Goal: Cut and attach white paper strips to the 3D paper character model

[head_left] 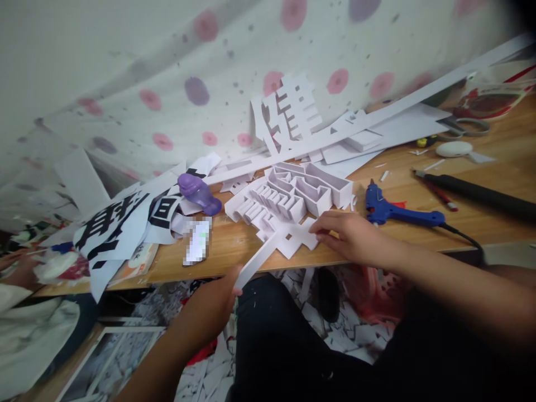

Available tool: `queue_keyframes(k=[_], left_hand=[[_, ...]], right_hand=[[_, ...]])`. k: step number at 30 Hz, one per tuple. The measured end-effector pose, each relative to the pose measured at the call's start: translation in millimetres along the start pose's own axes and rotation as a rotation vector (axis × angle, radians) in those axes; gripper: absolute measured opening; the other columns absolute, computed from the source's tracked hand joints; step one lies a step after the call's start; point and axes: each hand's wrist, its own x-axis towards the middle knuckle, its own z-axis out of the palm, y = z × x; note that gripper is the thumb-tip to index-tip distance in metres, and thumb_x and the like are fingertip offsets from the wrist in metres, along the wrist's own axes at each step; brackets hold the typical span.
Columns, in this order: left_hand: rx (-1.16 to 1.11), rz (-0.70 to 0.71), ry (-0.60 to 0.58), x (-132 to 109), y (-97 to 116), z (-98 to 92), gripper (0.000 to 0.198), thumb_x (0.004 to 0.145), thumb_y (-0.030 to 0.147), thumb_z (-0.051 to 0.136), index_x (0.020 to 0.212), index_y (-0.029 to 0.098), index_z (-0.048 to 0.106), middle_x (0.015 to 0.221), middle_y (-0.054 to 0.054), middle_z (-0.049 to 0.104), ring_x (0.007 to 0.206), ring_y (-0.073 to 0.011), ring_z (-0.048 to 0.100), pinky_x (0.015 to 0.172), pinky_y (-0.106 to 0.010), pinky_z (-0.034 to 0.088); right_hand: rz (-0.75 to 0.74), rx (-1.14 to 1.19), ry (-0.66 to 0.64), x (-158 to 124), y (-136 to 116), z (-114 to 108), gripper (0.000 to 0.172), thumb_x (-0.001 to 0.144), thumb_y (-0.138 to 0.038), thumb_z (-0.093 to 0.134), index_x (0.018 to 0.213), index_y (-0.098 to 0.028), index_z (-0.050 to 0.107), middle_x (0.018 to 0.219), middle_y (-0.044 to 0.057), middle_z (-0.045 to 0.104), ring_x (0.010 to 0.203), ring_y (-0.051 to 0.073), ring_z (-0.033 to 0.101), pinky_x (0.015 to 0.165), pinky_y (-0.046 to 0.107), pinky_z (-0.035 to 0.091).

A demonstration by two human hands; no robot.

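Observation:
A white board character (293,192), partly walled with upright strips, lies at the table's front edge; its near part is flat with a small square hole. Between the thumb and fingers of my left hand (229,287), a long white strip (258,259) is pinched at its lower end, its far end meeting the character's edge. My right hand (349,234) is closed at the character's right edge, fingertips gripping the flat near part. To the right of that hand lies a blue glue gun (387,207), its nozzle pointing away.
A phone (197,241) and a purple object (200,194) lie left. Behind are a cut-out character (288,114) and a long white strip (377,118). A black-handled tool (481,192) and scissors (469,127) lie right. A co-worker's sleeve (37,312) shows left; scraps cover the floor.

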Motion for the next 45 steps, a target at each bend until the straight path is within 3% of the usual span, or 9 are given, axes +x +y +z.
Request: queue_keyframes(k=[6,13,17,21,26,30,35,40,45], left_hand=[[0.106,-0.06,-0.014,-4.2,-4.0,3.5,0.044,0.089,0.029,0.033,0.132,0.024,0.038,0.105,-0.012,0.068,0.093,-0.0286,0.064,0.078,-0.038,0.044],[0.137,-0.094,-0.046,-6.9,-0.3,2.8,0.047,0.087,0.027,0.035,0.134,0.022,0.034,0.102,-0.013,0.068,0.092,-0.0293,0.065,0.076,-0.038,0.044],[0.145,-0.117,-0.051,-5.3,-1.9,6.3,0.045,0.088,0.029,0.034,0.132,0.021,0.037,0.098,-0.012,0.069,0.089,-0.029,0.065,0.075,-0.038,0.044],[0.058,-0.046,-0.029,-2.7,0.2,8.0,0.047,0.087,0.023,0.035,0.134,0.022,0.036,0.108,-0.012,0.067,0.098,-0.0273,0.063,0.081,-0.037,0.045],[-0.111,0.063,-0.016,-0.2,7.4,6.1,0.06,0.084,0.017,0.036,0.143,0.022,0.025,0.13,-0.009,0.057,0.114,-0.0233,0.057,0.093,-0.034,0.043],[-0.118,0.1,-0.023,0.2,5.6,3.7,0.066,0.084,0.016,0.036,0.147,0.021,0.015,0.126,-0.01,0.06,0.11,-0.0237,0.06,0.093,-0.036,0.044],[-0.051,0.106,0.021,-3.9,4.3,-4.8,0.061,0.087,0.023,0.039,0.146,0.025,0.023,0.132,-0.011,0.056,0.116,-0.0276,0.056,0.098,-0.042,0.042],[0.004,0.02,0.019,-4.6,9.7,-10.7,0.053,0.088,0.027,0.039,0.141,0.024,0.034,0.124,-0.011,0.062,0.106,-0.0284,0.062,0.09,-0.042,0.047],[0.007,0.015,0.027,-5.9,13.7,-5.1,0.057,0.088,0.025,0.038,0.143,0.028,0.028,0.128,-0.009,0.059,0.11,-0.028,0.06,0.088,-0.04,0.047]], right_hand=[[-0.112,0.105,-0.066,12.6,-12.8,35.2,0.044,0.083,-0.007,0.049,0.127,-0.01,0.053,0.124,0.015,0.055,0.115,0.023,0.052,0.099,0.036,0.042],[-0.052,0.107,-0.112,23.1,-18.6,60.2,0.047,0.083,-0.01,0.051,0.13,-0.007,0.05,0.127,0.02,0.054,0.117,0.029,0.051,0.096,0.042,0.044],[-0.038,0.082,-0.128,21.2,-20.1,64.2,0.052,0.082,-0.01,0.053,0.134,-0.007,0.047,0.125,0.02,0.055,0.116,0.03,0.052,0.095,0.042,0.044],[-0.044,0.047,-0.149,19.5,-22.4,66.3,0.056,0.08,-0.009,0.056,0.135,-0.004,0.045,0.123,0.02,0.056,0.115,0.03,0.051,0.097,0.043,0.042],[-0.061,0.02,-0.165,20.3,-25.3,65.8,0.057,0.079,-0.01,0.058,0.134,-0.003,0.045,0.124,0.021,0.055,0.117,0.031,0.05,0.101,0.044,0.038],[-0.05,0.027,-0.179,20.8,-25.5,64.3,0.057,0.08,-0.011,0.058,0.134,-0.001,0.044,0.124,0.022,0.055,0.117,0.032,0.049,0.099,0.045,0.04],[-0.041,0.058,-0.185,20.7,-21.6,63.7,0.057,0.08,-0.01,0.056,0.135,-0.003,0.044,0.125,0.019,0.055,0.116,0.029,0.049,0.099,0.041,0.04],[-0.048,0.075,-0.177,21.0,-18.8,64.4,0.057,0.08,-0.009,0.055,0.135,-0.006,0.044,0.128,0.017,0.054,0.118,0.028,0.048,0.101,0.04,0.039],[-0.065,0.058,-0.176,20.7,-21.5,63.6,0.057,0.078,-0.008,0.057,0.133,-0.003,0.045,0.127,0.02,0.054,0.117,0.03,0.049,0.101,0.042,0.039]])
